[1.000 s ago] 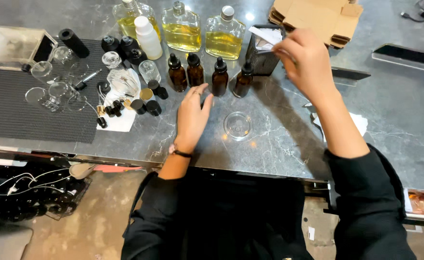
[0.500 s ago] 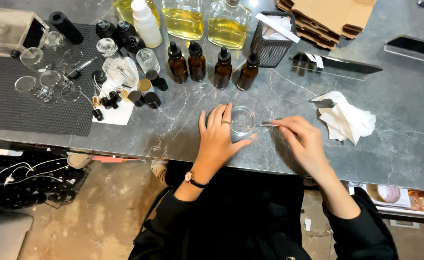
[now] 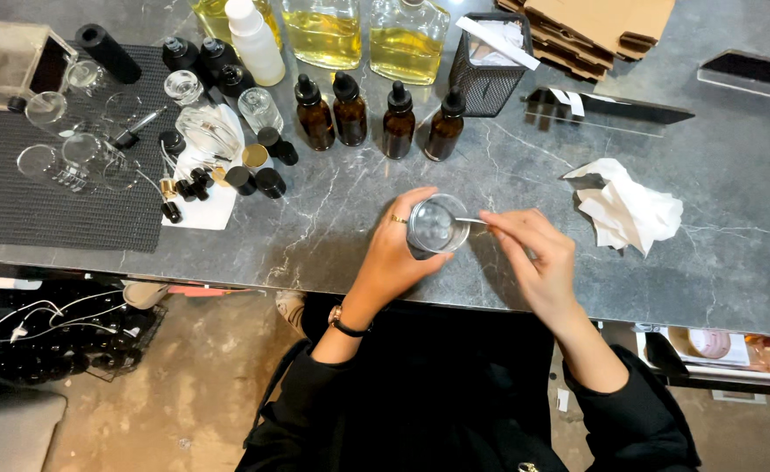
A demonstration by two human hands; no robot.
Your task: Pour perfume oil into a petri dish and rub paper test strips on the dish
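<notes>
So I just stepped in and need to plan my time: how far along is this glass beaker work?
Set out: four amber dropper bottles and a crumpled tissue. In hand: the left hand holds a small glass beaker while the right hand dips a thin strip into it. Left: caps still lie loose on the counter.

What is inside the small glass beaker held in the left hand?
A thin strip's tip, held by the right hand, reaches into the beaker. Any liquid inside cannot be made out; the left hand covers its near side.
</notes>
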